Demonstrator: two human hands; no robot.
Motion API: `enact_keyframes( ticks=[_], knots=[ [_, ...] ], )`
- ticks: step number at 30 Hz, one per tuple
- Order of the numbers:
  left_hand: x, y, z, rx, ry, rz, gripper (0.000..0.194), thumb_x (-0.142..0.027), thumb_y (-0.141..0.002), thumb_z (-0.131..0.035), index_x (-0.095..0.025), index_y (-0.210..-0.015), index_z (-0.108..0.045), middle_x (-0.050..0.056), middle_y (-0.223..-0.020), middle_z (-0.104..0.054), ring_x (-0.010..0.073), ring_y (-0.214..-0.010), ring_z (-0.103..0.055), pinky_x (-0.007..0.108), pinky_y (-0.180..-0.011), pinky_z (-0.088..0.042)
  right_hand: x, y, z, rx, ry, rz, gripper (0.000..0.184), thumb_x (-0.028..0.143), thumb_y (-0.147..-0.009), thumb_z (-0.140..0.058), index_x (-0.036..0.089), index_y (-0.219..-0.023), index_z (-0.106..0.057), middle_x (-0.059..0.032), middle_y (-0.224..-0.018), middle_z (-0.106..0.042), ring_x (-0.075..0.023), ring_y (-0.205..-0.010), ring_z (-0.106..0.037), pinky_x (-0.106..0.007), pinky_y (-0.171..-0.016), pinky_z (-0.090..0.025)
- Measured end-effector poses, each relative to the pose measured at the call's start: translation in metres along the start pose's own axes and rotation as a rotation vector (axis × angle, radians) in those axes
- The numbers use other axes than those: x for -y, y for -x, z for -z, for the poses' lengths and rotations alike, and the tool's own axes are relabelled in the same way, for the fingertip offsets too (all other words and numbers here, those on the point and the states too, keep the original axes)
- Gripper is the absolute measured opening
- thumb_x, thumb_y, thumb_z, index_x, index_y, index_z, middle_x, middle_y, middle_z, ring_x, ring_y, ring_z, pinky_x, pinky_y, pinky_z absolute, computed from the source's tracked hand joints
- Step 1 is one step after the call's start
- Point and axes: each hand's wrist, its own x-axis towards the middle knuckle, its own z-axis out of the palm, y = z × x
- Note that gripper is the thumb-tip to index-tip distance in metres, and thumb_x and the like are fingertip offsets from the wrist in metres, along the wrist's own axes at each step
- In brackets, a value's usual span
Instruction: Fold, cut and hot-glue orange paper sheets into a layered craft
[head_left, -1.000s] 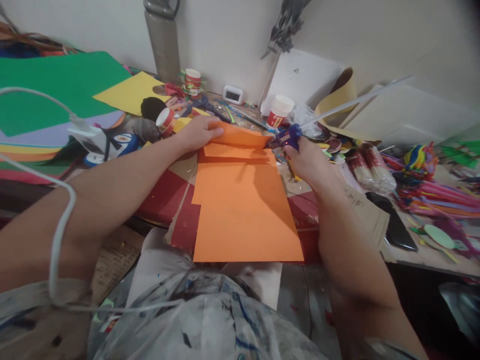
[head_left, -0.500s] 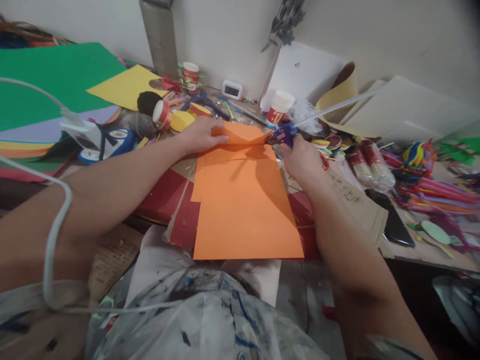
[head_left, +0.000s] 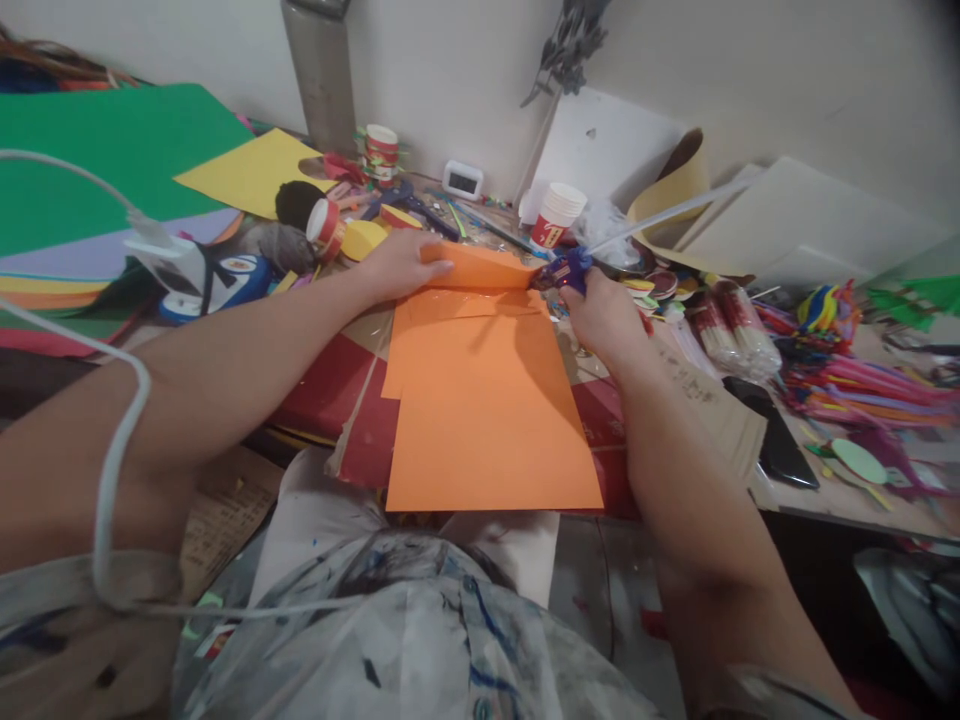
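Note:
Several overlapping sheets of orange paper (head_left: 491,400) lie in front of me, hanging over the near edge. My left hand (head_left: 405,264) pinches the raised far strip of the orange paper, thumb in front. My right hand (head_left: 606,312) is wrapped around a blue hot glue gun (head_left: 568,270) with a small red light. A long translucent glue stick (head_left: 667,213) juts from its back. The gun's nozzle is at the right end of the raised strip; whether it touches the paper I cannot tell. Thin shiny traces show along the crease below the strip.
White-topped paper cups (head_left: 559,212) stand behind the glue gun. A phone (head_left: 772,435), wrapped cotton-swab-like bundles (head_left: 735,325) and pipe cleaners (head_left: 862,385) lie right. Green card (head_left: 112,150) and a power strip (head_left: 214,290) sit left; a white cable (head_left: 120,450) crosses my left arm.
The raised orange strip now looks straighter and more upright, with shiny traces visible beneath it. Both hands have stayed in nearly the same places; the view has shifted slightly.

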Motion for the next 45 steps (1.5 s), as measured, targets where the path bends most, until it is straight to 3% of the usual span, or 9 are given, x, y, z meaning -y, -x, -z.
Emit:
enact_keyframes(
  ticks=[7,13,21,28,34,40,45],
  knots=[
    [-0.008,0.002,0.002,0.012,-0.003,0.058,0.038,-0.045,-0.089,-0.064,-0.014,-0.109,-0.075,0.011,-0.104,-0.071,0.0280,-0.103,-0.064,0.037,-0.096,-0.047,-0.010,0.002,0.016,0.049,0.038,0.008,0.037,0.035,-0.100,-0.053,0.011,-0.120,-0.072,-0.0265,-0.122,-0.075,-0.0398,-0.118,-0.070,-0.047,-0.100,-0.052],
    [-0.013,0.005,0.006,0.039,0.027,0.070,0.042,-0.046,-0.089,-0.063,-0.014,-0.113,-0.076,0.012,-0.108,-0.072,0.0305,-0.106,-0.065,0.040,-0.099,-0.046,-0.009,0.002,0.013,0.025,0.002,0.012,0.039,0.035,-0.101,-0.051,0.011,-0.126,-0.070,-0.0250,-0.123,-0.075,-0.0384,-0.118,-0.070,-0.045,-0.100,-0.052],
    [-0.009,0.004,0.005,0.030,0.000,0.047,0.043,-0.048,-0.088,-0.063,-0.015,-0.114,-0.075,0.011,-0.107,-0.073,0.0298,-0.106,-0.065,0.038,-0.097,-0.048,-0.013,0.005,0.025,0.061,0.040,0.030,0.040,0.036,-0.099,-0.051,0.010,-0.119,-0.074,-0.0267,-0.123,-0.075,-0.0395,-0.117,-0.070,-0.046,-0.098,-0.053],
    [-0.007,0.003,0.005,0.014,0.015,0.023,0.040,-0.046,-0.086,-0.068,-0.019,-0.114,-0.077,0.009,-0.103,-0.074,0.0305,-0.107,-0.065,0.037,-0.098,-0.049,-0.005,0.006,0.021,0.106,-0.051,0.049,0.033,0.035,-0.098,-0.053,0.017,-0.114,-0.075,-0.0189,-0.114,-0.078,-0.0373,-0.110,-0.071,-0.044,-0.095,-0.054],
    [-0.009,0.003,0.004,0.015,-0.003,0.045,0.040,-0.045,-0.086,-0.068,-0.017,-0.112,-0.076,0.009,-0.102,-0.073,0.0300,-0.104,-0.065,0.038,-0.097,-0.049,-0.002,0.010,0.023,0.070,-0.022,0.018,0.037,0.034,-0.099,-0.053,0.012,-0.119,-0.074,-0.0239,-0.119,-0.076,-0.0404,-0.114,-0.070,-0.046,-0.098,-0.053],
    [-0.007,0.002,0.004,0.020,0.017,0.053,0.041,-0.046,-0.086,-0.066,-0.015,-0.111,-0.076,0.010,-0.098,-0.072,0.0297,-0.103,-0.064,0.038,-0.097,-0.048,0.018,0.018,0.011,0.103,-0.190,0.180,0.041,0.034,-0.101,-0.050,0.016,-0.132,-0.069,-0.0173,-0.128,-0.076,-0.0347,-0.119,-0.069,-0.043,-0.099,-0.053],
    [-0.005,0.002,0.002,0.001,0.020,0.039,0.039,-0.047,-0.085,-0.066,-0.017,-0.108,-0.075,0.009,-0.097,-0.072,0.0288,-0.100,-0.064,0.038,-0.093,-0.049,0.014,0.017,0.010,0.030,-0.049,0.012,0.038,0.034,-0.100,-0.051,0.012,-0.124,-0.071,-0.0241,-0.115,-0.076,-0.0411,-0.113,-0.070,-0.050,-0.097,-0.053]
  ],
)
